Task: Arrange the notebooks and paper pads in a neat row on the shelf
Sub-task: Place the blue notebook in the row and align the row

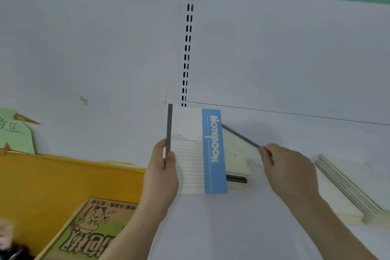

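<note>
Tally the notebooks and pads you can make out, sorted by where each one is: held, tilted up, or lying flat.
Held in the left hand: 1, the blue-striped notebook
Tilted up by the right hand: 1, the cream notebook
Lying flat under it: a dark-spined stack, count unclear, at least 1
Lying flat at right: 1 cream pile, number of pads unclear
Total: at least 4

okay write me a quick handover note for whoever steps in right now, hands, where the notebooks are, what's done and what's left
Left hand grips the blue-striped notebook by its grey spine, held upright above the shelf.
Right hand pinches the raised corner of a tilted notebook on a small pile behind.
Another stack of pads lies flat at the right, askew.
Done: no neat row yet.
Left: place the held notebook, then line up both piles.
</note>
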A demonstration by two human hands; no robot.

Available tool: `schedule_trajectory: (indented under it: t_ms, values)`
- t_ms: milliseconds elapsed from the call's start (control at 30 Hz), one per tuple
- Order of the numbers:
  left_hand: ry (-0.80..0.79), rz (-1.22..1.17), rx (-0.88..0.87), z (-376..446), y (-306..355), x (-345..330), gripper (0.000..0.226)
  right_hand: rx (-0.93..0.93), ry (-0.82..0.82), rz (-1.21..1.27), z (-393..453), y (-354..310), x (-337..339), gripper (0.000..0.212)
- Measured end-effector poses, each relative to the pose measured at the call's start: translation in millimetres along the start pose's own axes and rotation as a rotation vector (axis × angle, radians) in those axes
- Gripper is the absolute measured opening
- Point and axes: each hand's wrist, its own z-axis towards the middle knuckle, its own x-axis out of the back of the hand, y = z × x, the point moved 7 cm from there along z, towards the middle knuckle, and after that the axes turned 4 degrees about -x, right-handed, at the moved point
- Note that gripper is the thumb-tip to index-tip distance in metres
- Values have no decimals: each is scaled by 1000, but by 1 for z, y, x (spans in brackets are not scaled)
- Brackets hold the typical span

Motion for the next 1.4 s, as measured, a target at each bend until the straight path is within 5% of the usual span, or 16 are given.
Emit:
schedule_trajectory:
  t_ms: [167,333,600,700,933,1100,1400]
  values:
    - [-44,-134,56,-5,-1,-16,27,-7,254,217,-28,-37,31,19]
    - [-170,-303,93,-16,2,-50,30,251,160,232,-80,-94,-16,37]
    - [-220,-192,-48,-18,3,-60,48,474,-74,415,-102,-94,-17,51]
    - [-228,-206,-87,-22,3,-67,48,377,-24,379,-103,-67,-6,52]
    - [-380,-264,-138,-40,18,-100,64,-39,-139,251,-110,13,20,93]
    - [-475,-267,-146,-72,32,-141,59,-82,-161,207,-125,51,51,92]
    - [-433,-192,-215,-164,70,-257,47,-249,64,2,-168,185,131,84]
